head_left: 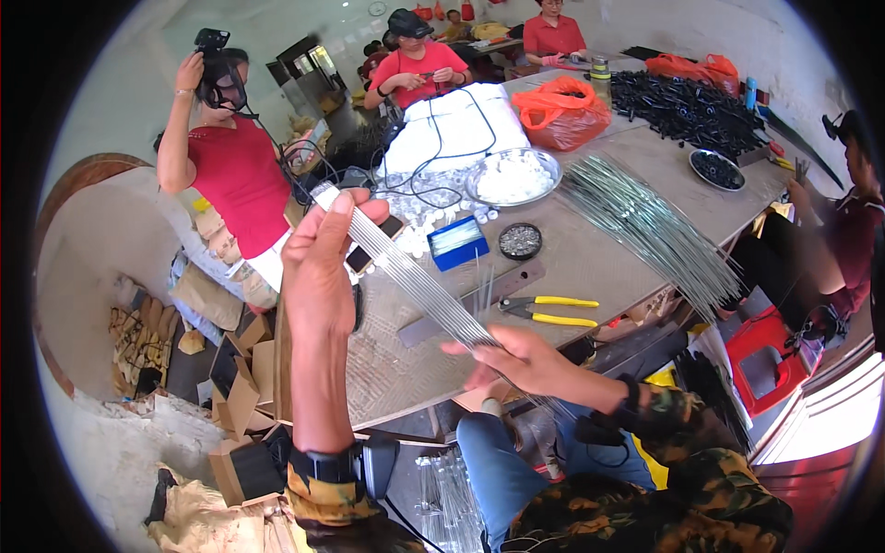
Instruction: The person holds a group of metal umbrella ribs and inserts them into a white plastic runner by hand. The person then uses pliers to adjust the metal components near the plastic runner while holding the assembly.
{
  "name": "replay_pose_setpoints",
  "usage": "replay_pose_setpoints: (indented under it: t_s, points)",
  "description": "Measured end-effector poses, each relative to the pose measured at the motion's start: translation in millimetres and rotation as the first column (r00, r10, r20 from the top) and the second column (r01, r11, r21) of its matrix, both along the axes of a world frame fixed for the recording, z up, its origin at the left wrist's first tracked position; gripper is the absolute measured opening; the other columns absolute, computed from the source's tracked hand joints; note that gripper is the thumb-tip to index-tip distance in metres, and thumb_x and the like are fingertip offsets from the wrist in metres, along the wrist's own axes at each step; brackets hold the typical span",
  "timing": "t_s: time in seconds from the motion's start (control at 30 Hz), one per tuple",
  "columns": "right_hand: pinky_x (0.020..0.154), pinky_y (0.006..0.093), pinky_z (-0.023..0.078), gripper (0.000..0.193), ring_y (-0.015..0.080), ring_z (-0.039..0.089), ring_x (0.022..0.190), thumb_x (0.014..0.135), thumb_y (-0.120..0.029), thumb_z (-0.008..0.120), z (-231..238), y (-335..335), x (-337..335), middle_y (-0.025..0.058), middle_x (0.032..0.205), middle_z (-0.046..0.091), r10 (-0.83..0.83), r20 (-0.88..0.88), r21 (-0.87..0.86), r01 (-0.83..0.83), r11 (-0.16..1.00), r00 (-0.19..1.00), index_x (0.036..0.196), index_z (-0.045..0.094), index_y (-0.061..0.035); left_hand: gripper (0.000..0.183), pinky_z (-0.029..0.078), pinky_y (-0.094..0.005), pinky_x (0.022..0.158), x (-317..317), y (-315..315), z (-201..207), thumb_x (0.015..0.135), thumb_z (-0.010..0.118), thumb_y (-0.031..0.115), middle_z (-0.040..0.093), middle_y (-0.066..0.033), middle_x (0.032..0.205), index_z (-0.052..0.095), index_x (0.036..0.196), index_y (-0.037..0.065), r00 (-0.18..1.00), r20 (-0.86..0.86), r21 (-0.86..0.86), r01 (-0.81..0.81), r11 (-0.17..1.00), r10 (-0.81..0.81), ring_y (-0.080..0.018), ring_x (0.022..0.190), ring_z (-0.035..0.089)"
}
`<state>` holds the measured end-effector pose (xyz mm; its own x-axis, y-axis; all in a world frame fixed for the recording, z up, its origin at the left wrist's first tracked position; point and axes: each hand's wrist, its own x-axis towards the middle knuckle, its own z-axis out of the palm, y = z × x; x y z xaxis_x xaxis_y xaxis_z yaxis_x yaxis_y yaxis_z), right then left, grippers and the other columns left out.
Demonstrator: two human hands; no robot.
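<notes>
A flat bundle of thin, silvery metal rods [419, 284] slants across the table front, held between my hands. My left hand [321, 258] pinches its upper end, thumb on top. Lower down, my right hand [524, 361] has its fingers closed round the other end; the rod tips pass partly out of sight under it. Below the bundle lies a flat metal bar [426, 330]. Wire cutters with yellow handles [564, 311] rest to the right. Close by are a blue box [458, 247] of thin pins and a round black dish [520, 241] of small clear pieces.
A large sheaf of greenish metal rods [641, 226] covers the table's right side. Behind stand a steel bowl [514, 177] of white pieces, a red bag [564, 115] and a heap of black parts [687, 106]. Several people work around. A red stool [770, 359] stands at right.
</notes>
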<state>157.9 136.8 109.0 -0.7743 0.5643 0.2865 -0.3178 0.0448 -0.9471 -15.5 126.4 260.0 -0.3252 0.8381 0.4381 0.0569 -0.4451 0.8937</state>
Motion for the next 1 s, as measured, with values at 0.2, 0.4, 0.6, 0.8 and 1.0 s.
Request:
replay_pose_setpoints:
  t_s: [0.2,0.4,0.6,0.8,1.0]
  points:
    - [0.072,0.0244,0.048,0.031,0.0127,0.06,0.082,0.093,-0.017,0.038,-82,31,-45,0.0058,0.116,0.053,0.05,-0.029,-0.081,-0.052,0.995,0.998,0.119,0.042,-0.0024,0.021,0.041,-0.0254,0.076,-39,31,-62,0.083,0.055,0.018,0.064,-0.0097,0.08,0.061,0.091,-0.001,0.994,-0.084,-0.148,-0.083,0.985,0.072,-0.011,0.076,0.056]
    - [0.075,0.0287,0.046,0.029,0.0187,0.059,0.088,0.091,-0.021,0.043,-98,27,-6,0.0101,0.105,0.057,0.07,0.072,0.073,-0.076,0.994,0.995,0.112,0.049,-0.0019,0.018,0.038,-0.0258,0.08,-12,-5,-81,0.083,0.055,0.015,0.065,-0.0093,0.08,0.062,0.089,-0.001,0.997,-0.08,-0.217,-0.034,0.976,0.016,-0.0105,0.075,0.058]
    - [0.058,0.0363,0.046,0.024,0.0245,0.061,0.069,0.088,-0.021,0.045,-20,57,22,0.0148,0.076,0.061,-0.442,0.449,0.771,-0.087,0.631,0.777,0.096,0.053,0.0003,0.013,0.018,-0.0428,0.104,-8,-37,-123,0.083,0.051,0.006,0.065,-0.008,0.077,0.062,0.083,-0.001,0.911,-0.413,-0.121,-0.079,0.99,0.023,-0.008,0.077,0.058]
    - [0.049,0.0381,0.044,0.011,0.0237,0.06,0.063,0.075,-0.015,0.052,3,72,-23,0.0085,0.068,0.059,-0.566,0.126,0.991,-0.073,0.115,0.815,0.076,0.054,-0.0044,0.014,0.02,-0.0448,0.104,-2,-46,-141,0.081,0.047,0.004,0.065,-0.0095,0.076,0.06,0.079,-0.003,0.892,-0.441,-0.029,-0.121,0.992,0.096,-0.0121,0.075,0.06]
    - [0.044,0.0367,0.043,0.014,0.0242,0.06,0.056,0.071,-0.017,0.052,-54,86,-99,0.0087,0.062,0.058,-0.177,0.002,0.999,-0.012,-0.051,0.984,0.067,0.054,-0.0041,0.014,0.02,-0.0454,0.103,-5,-54,-149,0.082,0.05,0.009,0.065,-0.0091,0.074,0.06,0.077,-0.001,0.908,-0.394,0.013,-0.152,0.988,0.145,-0.0155,0.077,0.062]
